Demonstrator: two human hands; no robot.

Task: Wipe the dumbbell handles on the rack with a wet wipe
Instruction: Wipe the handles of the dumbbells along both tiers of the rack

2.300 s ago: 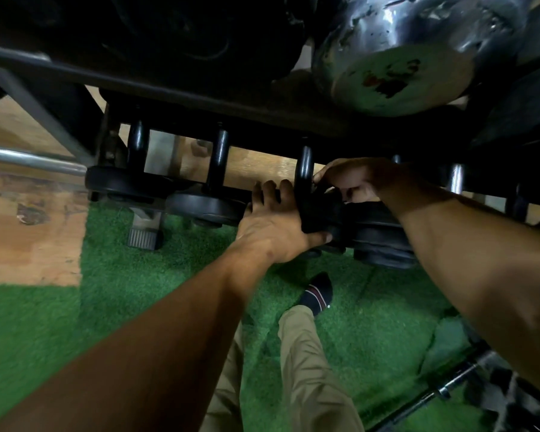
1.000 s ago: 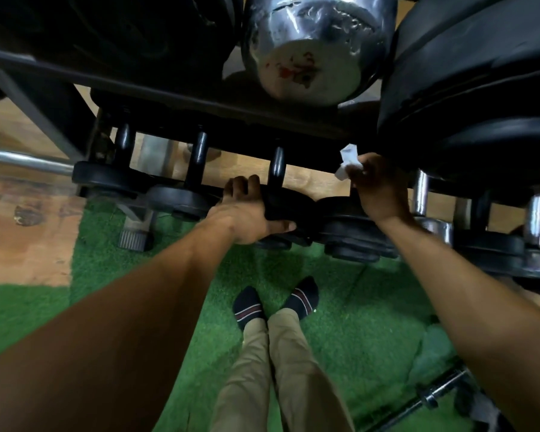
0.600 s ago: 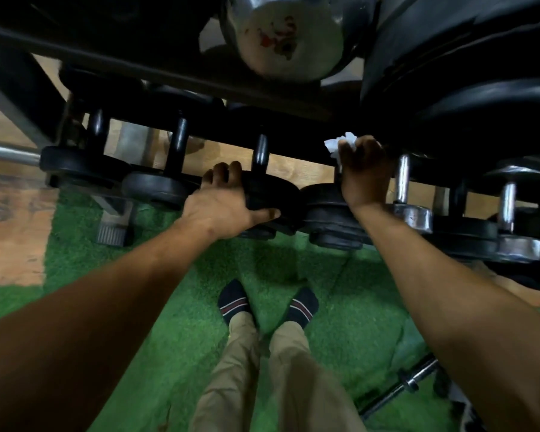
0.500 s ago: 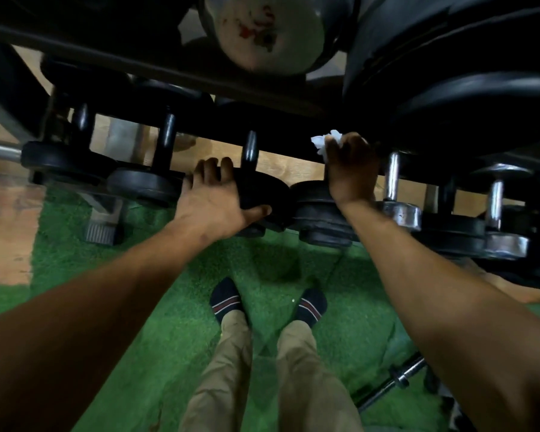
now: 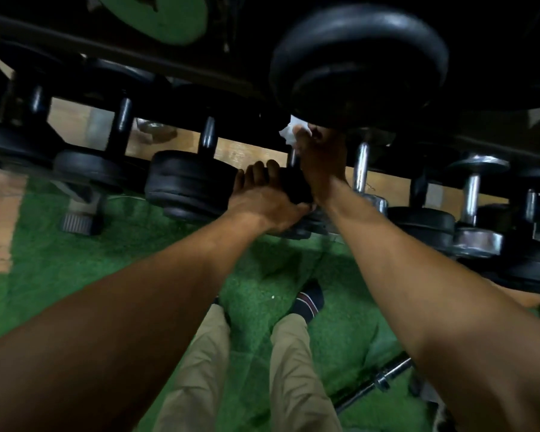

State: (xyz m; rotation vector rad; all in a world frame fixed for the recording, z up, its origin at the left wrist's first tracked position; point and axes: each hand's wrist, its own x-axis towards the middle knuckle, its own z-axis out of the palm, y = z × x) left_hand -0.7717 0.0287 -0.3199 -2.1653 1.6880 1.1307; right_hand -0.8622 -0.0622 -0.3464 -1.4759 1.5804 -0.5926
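Dumbbell handle (image 5: 291, 157) at frame centre, stiff and probably slick, was wrapped by the soft wet wipe (image 5: 289, 132) pinched in the right hand (image 5: 321, 160), while the left hand (image 5: 268, 202) gripped its heavy black plate (image 5: 293, 185).

- No text, label, brand, number or sign can be read anywhere in this view.
- The black dumbbell (image 5: 190, 182) ends on the lower rack show no legible weight marking; they are dark and blurred.
- The chrome dumbbell (image 5: 477, 241) ends at the right carry no readable stamp.
- The big black plate (image 5: 359, 63) overhead shows no lettering that can be made out.
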